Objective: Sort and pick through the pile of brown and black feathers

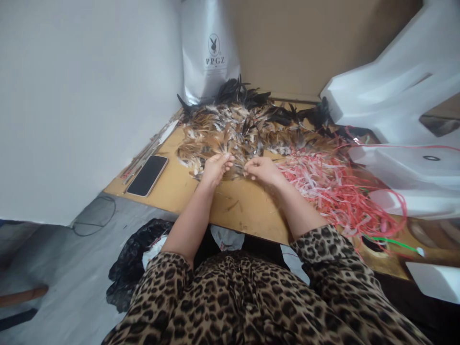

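Observation:
A broad heap of brown, cream and black feathers (230, 127) lies on the wooden table (168, 191). At the heap's near edge, my left hand (216, 168) is closed in a pinch, with what look like feather tips at its fingers. Just to its right, my right hand (263, 169) is also pinched, fingertips at a feather along the same edge. A small gap separates the two hands. Beside my right forearm sits a tangled pile of pink, red and white ribbon strips (334, 189).
A phone (148, 175) lies on the table's left side by the white wall. Behind the feathers stands a silver bag (210, 52). A white sewing machine (406, 105) fills the right. A black plastic bag (134, 258) is on the floor, lower left.

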Tool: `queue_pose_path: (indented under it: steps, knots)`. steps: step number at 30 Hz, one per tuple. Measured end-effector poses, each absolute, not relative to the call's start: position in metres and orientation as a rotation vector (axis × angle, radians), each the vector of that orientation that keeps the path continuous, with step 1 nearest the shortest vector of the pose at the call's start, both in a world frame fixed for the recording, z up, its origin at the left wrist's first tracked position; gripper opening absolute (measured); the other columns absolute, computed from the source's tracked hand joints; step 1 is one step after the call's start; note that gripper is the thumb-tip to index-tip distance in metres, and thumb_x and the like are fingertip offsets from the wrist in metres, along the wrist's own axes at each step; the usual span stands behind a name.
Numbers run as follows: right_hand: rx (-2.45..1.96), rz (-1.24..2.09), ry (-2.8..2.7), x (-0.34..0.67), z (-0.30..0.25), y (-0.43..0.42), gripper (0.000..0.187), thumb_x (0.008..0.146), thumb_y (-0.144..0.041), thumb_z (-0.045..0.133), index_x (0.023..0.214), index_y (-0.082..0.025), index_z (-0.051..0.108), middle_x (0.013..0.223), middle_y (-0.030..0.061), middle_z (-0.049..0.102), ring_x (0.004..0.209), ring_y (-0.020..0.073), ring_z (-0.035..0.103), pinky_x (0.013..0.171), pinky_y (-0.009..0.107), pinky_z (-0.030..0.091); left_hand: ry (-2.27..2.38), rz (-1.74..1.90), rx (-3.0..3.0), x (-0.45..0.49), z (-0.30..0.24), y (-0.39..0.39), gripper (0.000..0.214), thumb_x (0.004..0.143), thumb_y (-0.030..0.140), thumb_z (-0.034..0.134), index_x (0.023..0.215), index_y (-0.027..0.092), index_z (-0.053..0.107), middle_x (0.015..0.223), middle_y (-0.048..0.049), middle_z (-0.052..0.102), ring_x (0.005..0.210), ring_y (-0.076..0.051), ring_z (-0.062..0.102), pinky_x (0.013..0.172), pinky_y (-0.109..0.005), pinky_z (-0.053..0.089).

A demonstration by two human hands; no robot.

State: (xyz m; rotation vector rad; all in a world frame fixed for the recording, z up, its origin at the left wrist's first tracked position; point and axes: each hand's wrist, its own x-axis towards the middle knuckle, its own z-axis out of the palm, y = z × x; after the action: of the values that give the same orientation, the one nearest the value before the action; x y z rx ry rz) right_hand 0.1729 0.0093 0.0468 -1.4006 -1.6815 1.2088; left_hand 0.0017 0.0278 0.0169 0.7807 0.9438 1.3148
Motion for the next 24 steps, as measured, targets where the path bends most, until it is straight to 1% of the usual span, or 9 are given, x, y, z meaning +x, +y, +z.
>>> queue_pose_path:
  steps: [3,6,12,16,18,21,24]
  knots:
    - [-1.318,1.286,-1.307,0.174,0.045,0.015,0.017,0.065,-0.032,0.06,0.068,-0.015,0.059,0.056,0.0,0.061,0.036,0.0046,0.039,0.037,0.018,0.027,0.846,1.196,0.737,0.002,0.015,0.027,0.014,0.072,0.022,0.065,0.079,0.01,0.062,0.077,-0.0054,0.068,0.055,-0.003,0.057,0.047,-0.011,0.04]
    - [-1.247,1.258,-1.147,0.17,0.042,0.016,0.02,0.062,-0.034,0.063,0.069,-0.015,0.058,0.061,0.0004,0.063,0.039,0.005,0.042,0.036,0.018,0.026,0.746,1.057,0.764,0.004,0.012,0.025,0.015,0.072,0.02,0.066,0.082,0.009,0.064,0.083,-0.0083,0.069,0.059,-0.004,0.06,0.047,-0.011,0.041]
    - [-1.147,1.142,-1.149,0.159,0.035,0.013,0.02,0.062,-0.034,0.064,0.067,-0.016,0.056,0.055,-0.0028,0.057,0.045,0.006,0.044,0.046,0.02,0.034,0.73,0.926,0.811,0.009,0.013,0.019,0.015,0.072,0.019,0.066,0.08,0.007,0.064,0.081,-0.0092,0.069,0.061,-0.005,0.061,0.047,-0.01,0.041]
    - [-1.133,1.111,-1.183,0.155,0.031,0.013,0.017,0.062,-0.031,0.065,0.065,-0.016,0.057,0.054,-0.004,0.054,0.047,0.0061,0.043,0.048,0.02,0.034,0.714,0.912,0.808,0.009,0.016,0.017,0.012,0.073,0.017,0.065,0.078,0.007,0.064,0.077,-0.0074,0.068,0.057,-0.003,0.059,0.049,-0.01,0.041]
    - [-1.119,1.169,-1.136,0.155,0.031,0.013,0.018,0.062,-0.033,0.066,0.065,-0.017,0.057,0.054,-0.0042,0.053,0.045,0.0051,0.04,0.045,0.019,0.03,0.706,0.925,0.789,0.009,0.017,0.017,0.01,0.073,0.016,0.065,0.075,0.006,0.064,0.07,-0.0054,0.066,0.056,-0.002,0.057,0.049,-0.009,0.042]
    - [-1.057,1.384,-1.004,0.158,0.032,0.014,0.025,0.061,-0.038,0.069,0.066,-0.017,0.057,0.056,-0.0036,0.055,0.042,0.0042,0.037,0.04,0.019,0.026,0.687,0.935,0.748,0.008,0.018,0.018,0.008,0.074,0.014,0.063,0.072,0.007,0.064,0.064,-0.0033,0.064,0.053,-0.001,0.056,0.049,-0.008,0.042]
    - [-0.936,1.67,-0.963,0.162,0.035,0.014,0.027,0.06,-0.037,0.072,0.068,-0.016,0.059,0.06,-0.0023,0.057,0.044,0.0035,0.037,0.04,0.018,0.027,0.635,0.936,0.72,0.007,0.019,0.019,0.006,0.074,0.012,0.062,0.072,0.007,0.064,0.067,-0.0029,0.064,0.054,-0.001,0.056,0.049,-0.008,0.042]
